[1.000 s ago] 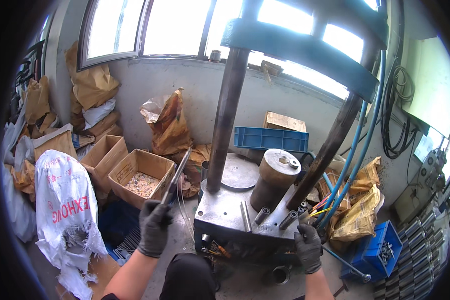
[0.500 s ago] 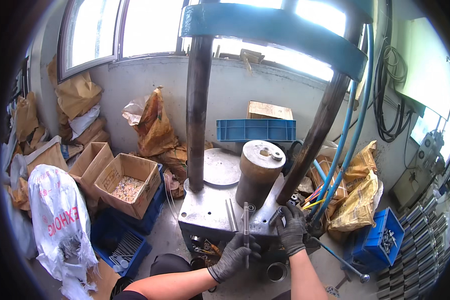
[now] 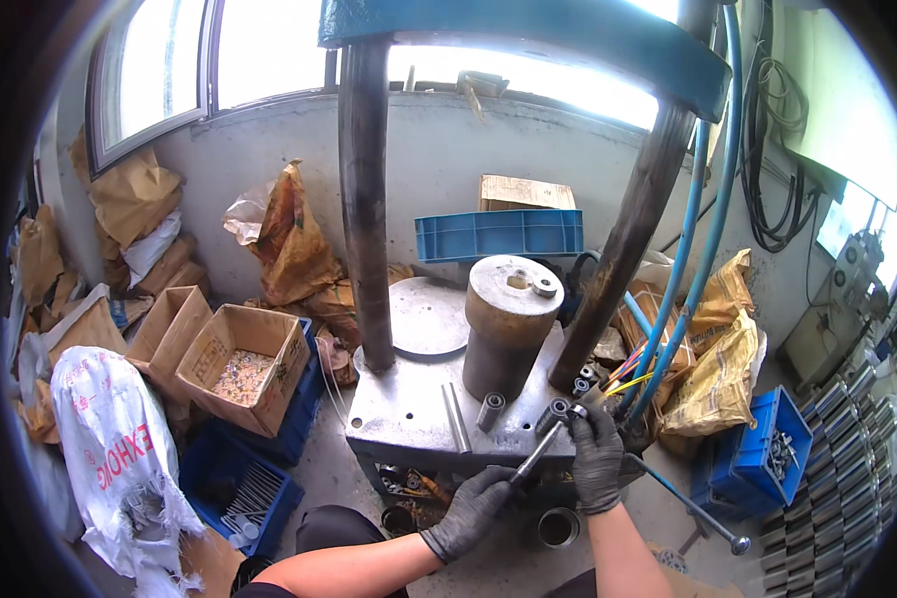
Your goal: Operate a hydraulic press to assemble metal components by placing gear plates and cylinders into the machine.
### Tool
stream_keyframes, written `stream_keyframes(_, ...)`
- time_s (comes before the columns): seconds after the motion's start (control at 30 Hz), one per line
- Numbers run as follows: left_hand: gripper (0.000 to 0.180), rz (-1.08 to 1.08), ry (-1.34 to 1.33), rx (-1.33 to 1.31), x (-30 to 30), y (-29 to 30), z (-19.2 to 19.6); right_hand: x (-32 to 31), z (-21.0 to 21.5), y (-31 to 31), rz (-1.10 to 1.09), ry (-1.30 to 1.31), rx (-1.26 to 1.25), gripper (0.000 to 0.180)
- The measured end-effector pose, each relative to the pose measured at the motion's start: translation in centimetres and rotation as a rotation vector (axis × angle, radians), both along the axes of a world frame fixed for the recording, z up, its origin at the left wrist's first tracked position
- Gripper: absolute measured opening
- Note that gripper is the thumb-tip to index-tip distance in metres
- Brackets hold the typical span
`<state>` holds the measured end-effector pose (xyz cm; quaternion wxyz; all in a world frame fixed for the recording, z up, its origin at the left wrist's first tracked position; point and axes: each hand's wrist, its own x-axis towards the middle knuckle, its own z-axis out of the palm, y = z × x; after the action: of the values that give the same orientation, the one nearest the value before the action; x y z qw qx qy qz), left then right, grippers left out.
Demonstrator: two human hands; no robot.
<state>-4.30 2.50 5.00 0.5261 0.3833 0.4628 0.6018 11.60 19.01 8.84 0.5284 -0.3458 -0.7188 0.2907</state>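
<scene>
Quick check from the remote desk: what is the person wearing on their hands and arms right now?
Both the left hand and the right hand wear dark grey knitted work gloves with snug ribbed cuffs at the wrists. No sleeves show; the forearms are bare from the cuffs to the picture's lower edge.

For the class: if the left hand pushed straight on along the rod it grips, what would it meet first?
Probably the small metal sleeve at the rod's tip, beside the right hand's fingers; the left hand points up-right. Depth is unclear.

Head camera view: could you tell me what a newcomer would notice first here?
Probably the tall press with its blue top beam and two dark columns, dead centre. At its steel base plate, the gloved left hand holds a metal rod angled toward the right hand. An open cardboard box of small parts sits left.
</scene>
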Motion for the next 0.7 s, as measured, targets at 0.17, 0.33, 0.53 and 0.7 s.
stream_keyframes(0.17, 0.037, 0.017, 0.235, 0.035, 0.4, 0.3, 0.5, 1.0, 0.8, -3.6, 0.313, 0.62, -0.601, 0.025)
stream_keyframes(0.33, 0.034, 0.025, 0.287, 0.024, 1.2, 0.3, 1.1, 1.9, 1.5, -4.5, 0.276, 0.539, -0.661, 0.032)
stream_keyframes(0.53, 0.03, 0.095, 0.271, 0.058, 2.1, 0.6, 1.1, 2.4, 2.3, -6.9, 0.409, 0.5, -0.759, 0.03)
stream_keyframes(0.7, 0.031, 0.085, 0.251, 0.176, 3.5, 0.7, 0.5, 3.7, 1.6, -7.6, 0.472, 0.217, -0.846, 0.035)
